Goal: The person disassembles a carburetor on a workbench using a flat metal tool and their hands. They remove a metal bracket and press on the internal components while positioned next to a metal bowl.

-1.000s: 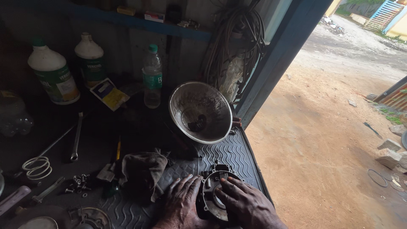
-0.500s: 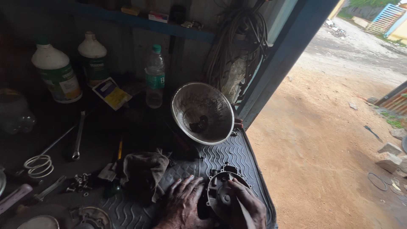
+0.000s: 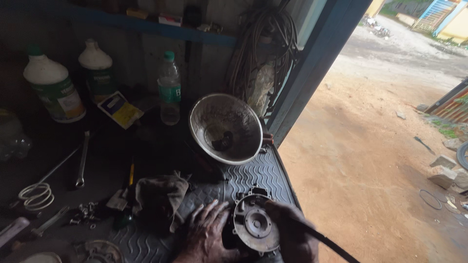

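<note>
At the near edge of the table, on a black ribbed rubber mat, a round metal housing part with a central hub is held upright between two grimy hands. It is gripped from its left side by the left hand, whose fingers are spread over the mat and curled against the part's rim. The right hand is wrapped around the right rim, so both grips are closed on the part. A thin dark cable is seen running from the right hand toward the lower right corner.

Just left of the left hand, a crumpled dirty rag is laid on the mat. Behind the part, a dented metal bowl is tilted toward the camera, with a small dark piece lying inside. Farther back, a clear plastic water bottle and two white jugs with green labels are stood against the wall. A spanner, a coil of white wire and scattered bolts are spread over the dark left part of the table. Hoses are hung on the wall by the doorway, beyond which bare earth is visible.
</note>
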